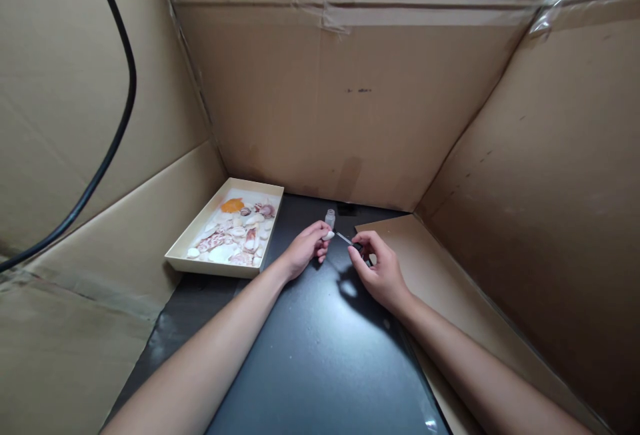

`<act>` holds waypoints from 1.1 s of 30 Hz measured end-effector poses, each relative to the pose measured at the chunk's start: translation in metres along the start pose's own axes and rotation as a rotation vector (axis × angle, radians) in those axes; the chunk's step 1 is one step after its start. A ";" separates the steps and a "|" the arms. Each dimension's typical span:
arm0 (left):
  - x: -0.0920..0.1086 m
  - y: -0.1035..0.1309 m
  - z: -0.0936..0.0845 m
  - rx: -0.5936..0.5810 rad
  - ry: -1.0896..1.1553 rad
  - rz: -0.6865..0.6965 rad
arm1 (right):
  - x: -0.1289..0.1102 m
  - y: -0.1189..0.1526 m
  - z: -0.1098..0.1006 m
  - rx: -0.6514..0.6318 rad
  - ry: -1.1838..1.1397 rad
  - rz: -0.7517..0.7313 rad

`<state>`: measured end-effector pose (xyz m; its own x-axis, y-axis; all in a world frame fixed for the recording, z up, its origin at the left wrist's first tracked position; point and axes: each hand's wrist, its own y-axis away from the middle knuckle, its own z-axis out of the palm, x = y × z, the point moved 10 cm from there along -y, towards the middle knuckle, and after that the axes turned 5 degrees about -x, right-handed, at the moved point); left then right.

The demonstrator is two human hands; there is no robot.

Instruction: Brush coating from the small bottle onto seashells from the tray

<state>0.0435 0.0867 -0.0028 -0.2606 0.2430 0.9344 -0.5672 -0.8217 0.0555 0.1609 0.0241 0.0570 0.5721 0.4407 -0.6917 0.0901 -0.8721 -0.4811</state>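
My left hand (306, 250) is closed, pinching a small white shell (328, 235) between thumb and fingertips. In my right hand (379, 265) is a brush applicator (345, 239) with a dark cap and a thin pale stem, held between thumb and fingers. Its dark tip points left and sits close to the shell; whether the two touch I cannot tell. Just behind my left fingertips a small clear bottle (330, 217) stands upright on the dark table (310, 355), its lower part partly hidden by the hand.
A shallow cream tray (213, 271) at the left holds several shells and an orange piece (232, 205). Cardboard walls (310, 108) enclose the table at the back and sides. A flat cardboard sheet (425, 248) lies at the right. A black cable (131, 81) hangs at the left.
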 end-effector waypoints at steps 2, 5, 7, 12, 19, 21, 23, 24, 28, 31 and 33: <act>0.000 0.000 0.000 -0.002 -0.004 0.004 | 0.001 0.000 0.003 -0.033 0.021 0.012; -0.001 0.000 0.000 -0.003 -0.014 0.004 | 0.003 0.000 0.002 -0.021 0.039 0.037; -0.001 0.000 -0.001 0.002 -0.019 0.004 | 0.001 0.000 0.001 -0.011 0.002 0.019; -0.002 -0.001 -0.003 0.011 -0.039 0.003 | 0.004 0.000 0.006 -0.054 0.063 0.034; -0.001 -0.001 -0.004 0.019 -0.051 0.018 | 0.000 0.000 0.008 -0.079 0.033 -0.001; -0.001 -0.001 -0.004 0.017 -0.047 0.023 | 0.001 0.000 0.007 -0.068 0.051 0.016; -0.001 -0.002 -0.004 0.011 -0.049 0.028 | 0.001 0.000 0.005 -0.041 0.028 0.015; -0.001 -0.002 -0.004 0.009 -0.052 0.029 | 0.001 0.000 0.005 -0.040 0.014 0.010; 0.000 -0.001 -0.005 0.019 -0.065 0.034 | 0.005 0.001 0.009 -0.085 0.069 0.039; 0.000 -0.001 -0.005 0.036 -0.074 0.033 | 0.005 0.001 0.004 -0.043 0.061 0.046; 0.000 -0.001 -0.005 0.040 -0.077 0.036 | 0.001 0.001 0.004 -0.037 0.016 0.011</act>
<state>0.0400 0.0906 -0.0044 -0.2179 0.1740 0.9603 -0.5269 -0.8492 0.0343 0.1587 0.0248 0.0535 0.5864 0.4274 -0.6881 0.1130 -0.8843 -0.4530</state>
